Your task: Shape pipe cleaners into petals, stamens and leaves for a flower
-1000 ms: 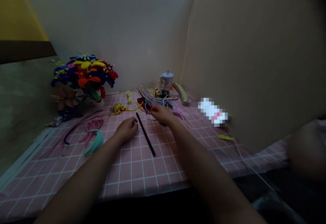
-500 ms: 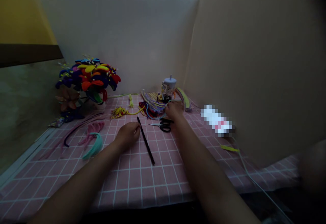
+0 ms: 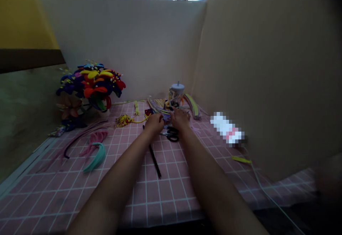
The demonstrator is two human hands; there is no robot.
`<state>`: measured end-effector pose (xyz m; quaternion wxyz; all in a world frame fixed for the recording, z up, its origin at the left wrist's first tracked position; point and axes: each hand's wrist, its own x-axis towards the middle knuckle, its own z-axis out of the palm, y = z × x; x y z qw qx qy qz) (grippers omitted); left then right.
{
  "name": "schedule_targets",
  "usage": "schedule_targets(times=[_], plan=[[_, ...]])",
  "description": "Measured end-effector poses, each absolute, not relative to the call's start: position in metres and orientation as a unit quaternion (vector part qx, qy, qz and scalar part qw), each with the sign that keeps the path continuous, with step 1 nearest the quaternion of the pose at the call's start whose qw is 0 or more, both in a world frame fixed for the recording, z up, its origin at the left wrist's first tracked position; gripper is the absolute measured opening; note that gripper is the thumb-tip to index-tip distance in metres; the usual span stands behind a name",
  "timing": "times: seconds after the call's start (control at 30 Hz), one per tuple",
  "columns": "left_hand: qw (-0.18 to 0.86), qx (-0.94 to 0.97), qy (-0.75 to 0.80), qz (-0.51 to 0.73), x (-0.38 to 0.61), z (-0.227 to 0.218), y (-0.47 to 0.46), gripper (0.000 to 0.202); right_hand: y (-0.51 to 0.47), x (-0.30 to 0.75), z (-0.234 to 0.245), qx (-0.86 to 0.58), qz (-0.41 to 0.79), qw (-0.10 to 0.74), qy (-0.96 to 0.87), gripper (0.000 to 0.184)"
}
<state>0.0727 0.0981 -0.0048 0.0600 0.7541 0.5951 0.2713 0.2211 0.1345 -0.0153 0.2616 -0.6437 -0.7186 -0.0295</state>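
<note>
My left hand (image 3: 155, 123) has its fingers curled at the near edge of a pile of coloured pipe cleaners (image 3: 155, 103). What it pinches, if anything, is too small to make out. Beside it, my right hand (image 3: 181, 118) is bent over the right part of the same pile, its fingertips closed and partly hidden. Black-handled scissors (image 3: 172, 137) lie just below the two hands. A thin black stick (image 3: 155, 162) rests on the cloth, its far end partly covered by my left hand and wrist.
A lidded cup (image 3: 177, 91) stands behind the pile, and a yellow-green bundle (image 3: 193, 107) lies beside it. Left are a bouquet of fuzzy flowers (image 3: 93, 81), yellow-red stamens (image 3: 124, 121) and a teal bundle (image 3: 96, 156). A yellow strip (image 3: 241, 159) and white cable (image 3: 263, 188) lie right.
My left hand has moved right and forward, from beside the black stick to the pile near my right hand. My right hand stays over the pile, shifted slightly.
</note>
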Motion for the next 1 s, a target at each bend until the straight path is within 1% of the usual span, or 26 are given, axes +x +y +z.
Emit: schedule_targets(times=[0.07, 0.23, 0.4, 0.6, 0.73, 0.8, 1.0], plan=[[0.048, 0.762, 0.592, 0.257, 0.086, -0.008, 0.109, 0.032, 0.133, 0.219, -0.017, -0.637, -0.027, 0.239, -0.733, 0.045], [-0.013, 0.788, 0.569, 0.235, 0.104, -0.029, 0.115, 0.045, 0.132, 0.218, -0.021, -0.642, -0.045, 0.209, -0.736, 0.032], [0.003, 0.807, 0.563, 0.180, 0.103, -0.045, 0.113, 0.048, 0.138, 0.226, -0.024, -0.679, -0.049, 0.204, -0.703, 0.031], [0.003, 0.804, 0.565, 0.186, 0.101, -0.046, 0.113, 0.049, 0.141, 0.237, -0.030, -0.710, -0.064, 0.228, -0.663, 0.031], [0.016, 0.805, 0.563, 0.186, 0.101, -0.045, 0.112, 0.052, 0.142, 0.238, -0.033, -0.731, -0.060, 0.207, -0.647, 0.029], [0.022, 0.804, 0.566, 0.179, 0.101, -0.044, 0.111, 0.054, 0.142, 0.238, -0.033, -0.720, -0.061, 0.224, -0.654, 0.028], [0.017, 0.783, 0.597, 0.171, 0.104, -0.041, 0.110, 0.060, 0.143, 0.236, -0.029, -0.655, -0.090, 0.325, -0.676, 0.026]])
